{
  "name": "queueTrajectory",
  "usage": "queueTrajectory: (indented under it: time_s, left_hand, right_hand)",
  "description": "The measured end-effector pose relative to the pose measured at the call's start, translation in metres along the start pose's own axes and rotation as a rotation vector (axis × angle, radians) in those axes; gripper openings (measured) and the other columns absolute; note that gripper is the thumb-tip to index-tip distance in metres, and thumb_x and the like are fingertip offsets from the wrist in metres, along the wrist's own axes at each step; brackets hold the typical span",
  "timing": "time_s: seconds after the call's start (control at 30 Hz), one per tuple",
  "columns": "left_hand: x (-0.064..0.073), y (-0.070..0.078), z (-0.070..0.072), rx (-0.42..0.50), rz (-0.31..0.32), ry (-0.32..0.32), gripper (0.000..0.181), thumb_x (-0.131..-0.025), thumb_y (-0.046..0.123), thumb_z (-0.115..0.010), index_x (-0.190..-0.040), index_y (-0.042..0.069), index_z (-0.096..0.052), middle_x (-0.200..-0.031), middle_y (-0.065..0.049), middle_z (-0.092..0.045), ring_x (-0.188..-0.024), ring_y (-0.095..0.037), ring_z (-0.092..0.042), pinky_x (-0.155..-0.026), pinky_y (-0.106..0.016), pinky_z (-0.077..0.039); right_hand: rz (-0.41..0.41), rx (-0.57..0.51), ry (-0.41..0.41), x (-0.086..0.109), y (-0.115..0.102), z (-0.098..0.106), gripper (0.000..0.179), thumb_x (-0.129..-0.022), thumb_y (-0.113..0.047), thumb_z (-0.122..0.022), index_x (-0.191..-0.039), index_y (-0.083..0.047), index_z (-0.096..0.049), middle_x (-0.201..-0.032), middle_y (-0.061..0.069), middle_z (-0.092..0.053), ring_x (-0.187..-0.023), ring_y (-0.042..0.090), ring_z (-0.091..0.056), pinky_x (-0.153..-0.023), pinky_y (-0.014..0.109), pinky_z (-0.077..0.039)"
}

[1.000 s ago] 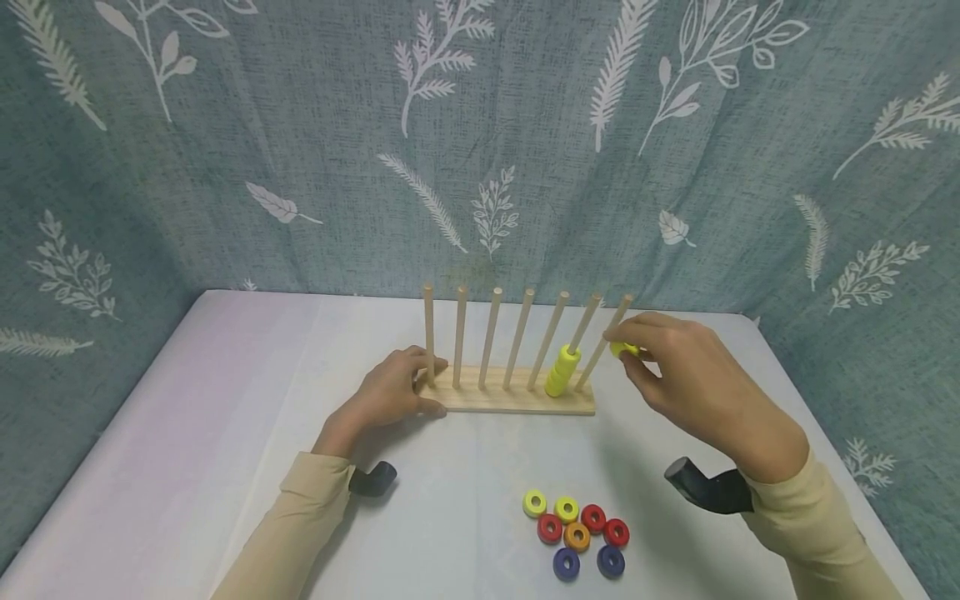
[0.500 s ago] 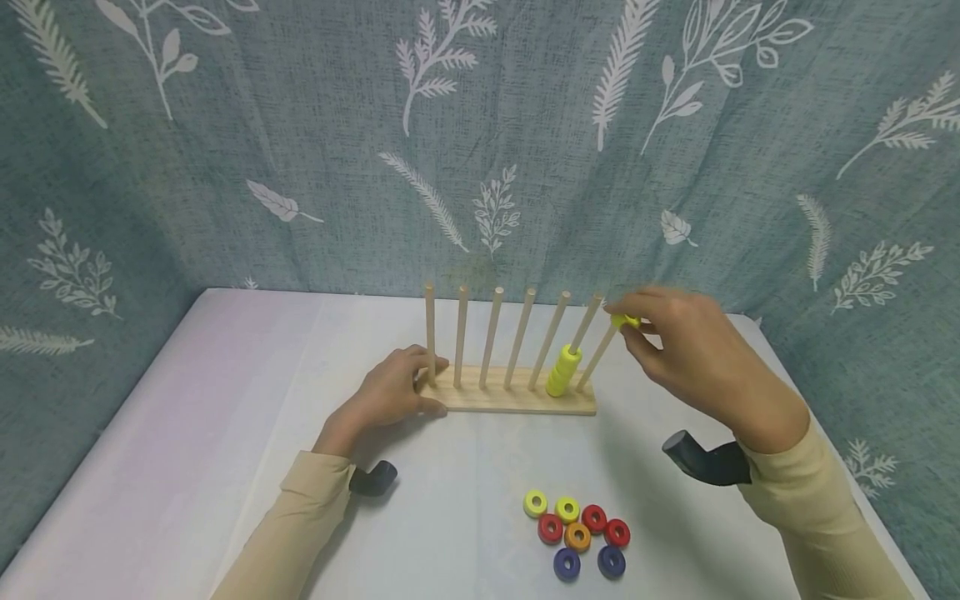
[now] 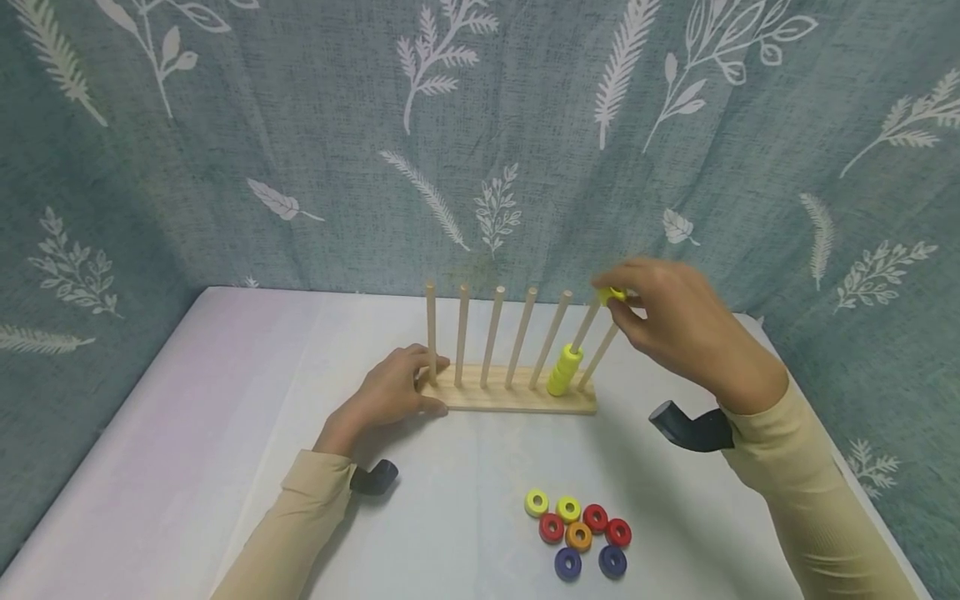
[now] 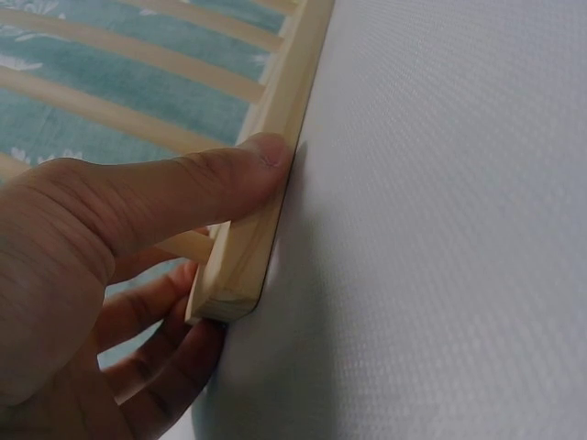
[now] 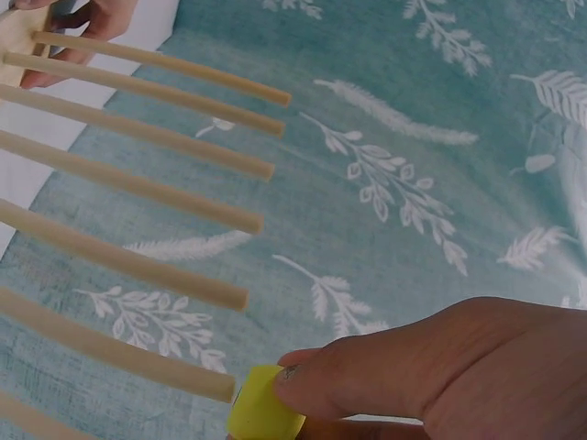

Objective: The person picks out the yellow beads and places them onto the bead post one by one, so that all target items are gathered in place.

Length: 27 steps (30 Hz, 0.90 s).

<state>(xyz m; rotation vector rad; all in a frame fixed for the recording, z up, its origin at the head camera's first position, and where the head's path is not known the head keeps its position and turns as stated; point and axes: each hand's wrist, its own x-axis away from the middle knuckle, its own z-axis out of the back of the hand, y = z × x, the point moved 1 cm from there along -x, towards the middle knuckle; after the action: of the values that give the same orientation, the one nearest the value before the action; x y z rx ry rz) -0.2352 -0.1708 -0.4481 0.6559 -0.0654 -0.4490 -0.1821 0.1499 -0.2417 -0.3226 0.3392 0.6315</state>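
A wooden peg rack with several upright pegs stands on the table. My left hand grips the left end of its base, thumb on the front edge and fingers curled behind, as the left wrist view shows. Several yellow rings are stacked on the second peg from the right. Above that stack, my right hand pinches another yellow ring between thumb and fingers. In the right wrist view this ring is right at the tip of the same peg.
On the table in front of the rack lie loose rings: two yellow rings, several red rings, an orange ring and two dark blue rings. A leaf-patterned curtain hangs behind the table.
My right hand has risen and then moved left with the yellow ring, from beside the rightmost peg to the tip of the second peg from the right. My left hand stays put.
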Motion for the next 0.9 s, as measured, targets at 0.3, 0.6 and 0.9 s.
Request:
queueTrajectory:
  time_s: [0.3,0.6,0.9]
  left_hand:
    - [0.000,0.001,0.001,-0.005,0.015,-0.009,0.067,-0.070,0.027,-0.093,-0.130,0.012,-0.067,-0.129,-0.006,-0.061,-0.111,-0.027,-0.054,-0.086,-0.043,-0.045]
    - [0.001,0.002,0.000,0.003,0.004,-0.004,0.066,-0.069,0.027,-0.093,-0.128,0.012,-0.068,-0.127,-0.006,-0.062,-0.109,-0.027,-0.055,-0.085,-0.043,-0.045]
    - [0.000,0.003,0.001,0.003,0.005,-0.007,0.067,-0.069,0.026,-0.093,-0.129,0.010,-0.068,-0.127,-0.008,-0.062,-0.113,-0.029,-0.055,-0.087,-0.044,-0.046]
  right_hand:
    - [-0.019,-0.026,-0.043,-0.008,0.007,-0.006,0.025,-0.086,0.011,-0.067,-0.109,0.004,-0.073,-0.106,0.017,-0.071,-0.092,0.030,-0.070,-0.073,0.044,-0.058]
    - [-0.005,-0.014,-0.048,-0.005,0.006,-0.005,0.028,-0.087,0.008,-0.068,-0.114,0.001,-0.073,-0.111,0.016,-0.070,-0.088,0.031,-0.070,-0.072,0.046,-0.057]
    - [0.101,-0.008,0.071,0.011,-0.008,-0.006,0.033,-0.080,0.010,-0.074,-0.111,-0.002,-0.074,-0.108,0.012,-0.071,-0.079,0.025,-0.070,-0.065,0.041,-0.056]
